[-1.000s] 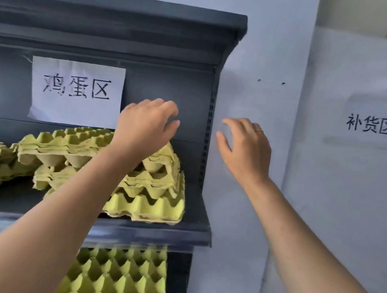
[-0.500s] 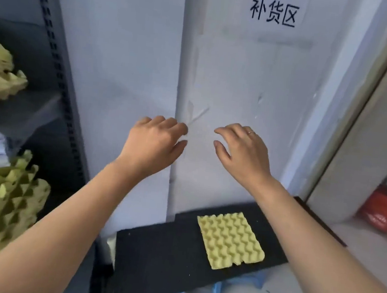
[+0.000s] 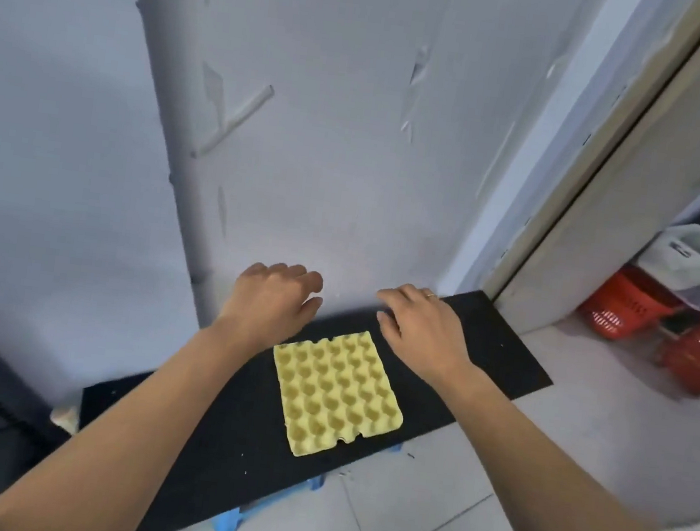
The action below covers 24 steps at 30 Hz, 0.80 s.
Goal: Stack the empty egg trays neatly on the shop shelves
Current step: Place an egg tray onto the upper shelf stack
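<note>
- I get soft, cool, even light with no hard glare; I cannot tell its source.
- The wall (image 3: 352, 156) is brightest low in the middle and falls to grey shade at the left.
- The near left corner is dark, with little detail.
- The egg tray (image 3: 336, 392) is fairly sharp, with mild shadow in each cup.
- The red baskets (image 3: 622, 313) at far right are smeared and their lettering is unreadable.
- Wide-angle distortion tilts the door frame (image 3: 588, 183) and stretches both forearms at the near edge.
</note>
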Each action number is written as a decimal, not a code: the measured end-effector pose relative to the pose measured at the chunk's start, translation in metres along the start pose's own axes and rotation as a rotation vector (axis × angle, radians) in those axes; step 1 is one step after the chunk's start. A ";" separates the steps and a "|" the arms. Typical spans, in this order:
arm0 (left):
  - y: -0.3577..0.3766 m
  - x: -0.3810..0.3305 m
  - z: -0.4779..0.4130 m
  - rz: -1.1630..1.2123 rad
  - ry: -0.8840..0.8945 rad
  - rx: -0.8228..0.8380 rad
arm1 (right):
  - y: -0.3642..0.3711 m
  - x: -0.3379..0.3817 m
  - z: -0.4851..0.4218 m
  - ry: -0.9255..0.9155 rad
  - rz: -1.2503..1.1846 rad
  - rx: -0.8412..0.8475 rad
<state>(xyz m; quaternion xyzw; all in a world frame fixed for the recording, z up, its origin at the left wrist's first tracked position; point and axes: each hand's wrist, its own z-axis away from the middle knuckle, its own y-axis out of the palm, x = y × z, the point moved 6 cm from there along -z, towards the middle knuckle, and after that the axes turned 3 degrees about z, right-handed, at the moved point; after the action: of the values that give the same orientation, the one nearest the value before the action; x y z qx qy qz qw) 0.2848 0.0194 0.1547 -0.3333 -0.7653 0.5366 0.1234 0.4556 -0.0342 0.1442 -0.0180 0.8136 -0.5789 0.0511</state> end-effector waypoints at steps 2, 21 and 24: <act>0.031 0.003 -0.002 -0.007 -0.034 0.063 | 0.025 -0.023 0.001 0.022 0.003 0.073; 0.370 0.036 0.090 0.128 -0.744 0.526 | 0.364 -0.149 0.065 0.323 -0.272 0.605; 0.422 0.046 0.106 0.137 -0.827 0.563 | 0.423 -0.152 0.074 0.408 -0.285 0.623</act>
<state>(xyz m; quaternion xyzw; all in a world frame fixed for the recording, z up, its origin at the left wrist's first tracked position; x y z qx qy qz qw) 0.3517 0.0557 -0.2762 -0.0963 -0.5520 0.8162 -0.1406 0.6270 0.0490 -0.2692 0.0011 0.5817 -0.7911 -0.1891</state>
